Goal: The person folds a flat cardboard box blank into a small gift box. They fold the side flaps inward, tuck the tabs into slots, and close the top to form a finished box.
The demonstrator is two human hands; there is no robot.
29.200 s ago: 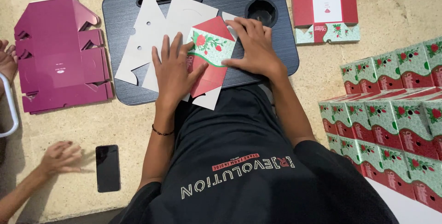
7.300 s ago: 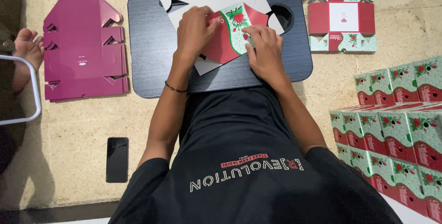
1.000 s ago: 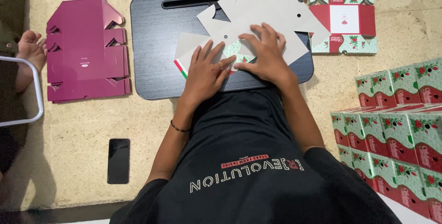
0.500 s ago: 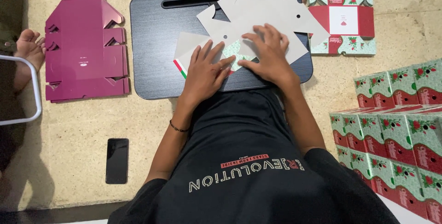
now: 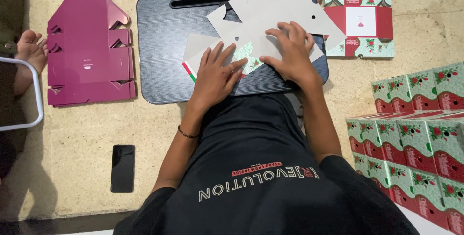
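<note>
I am at the folding and creasing step: the flat box blank (image 5: 270, 27) lies grey side up across the dark lap tray (image 5: 159, 56), with a strip of its printed green-and-red face showing near my fingers. My left hand (image 5: 215, 75) lies spread and flat, palm down, on the blank's near flap at about 7 o'clock of the tray; it grips nothing, only presses. My right hand (image 5: 290, 54) is likewise open and flat, fingers splayed, pinning the middle of the blank at about 4 o'clock.

As I judge it, the next move wants one hand to stay as an anchor while the other slips its fingertips under a free flap and lifts it along the score line, so the card does not skid.

For room: the blank overhangs the tray's far right corner, toward 1 o'clock, where it lies over the edge of an unfolded printed blank (image 5: 360, 22) on the floor. The tray's left half, 9 to 11 o'clock, is bare. Past its left edge lies a flat magenta carton (image 5: 87, 51), close but apart. At 3 to 5 o'clock the stacked finished boxes (image 5: 411, 124) stand near my right elbow, so a wide swing that way could knock them. A dark phone (image 5: 123, 168) lies on the floor at 8 o'clock, well apart.
</note>
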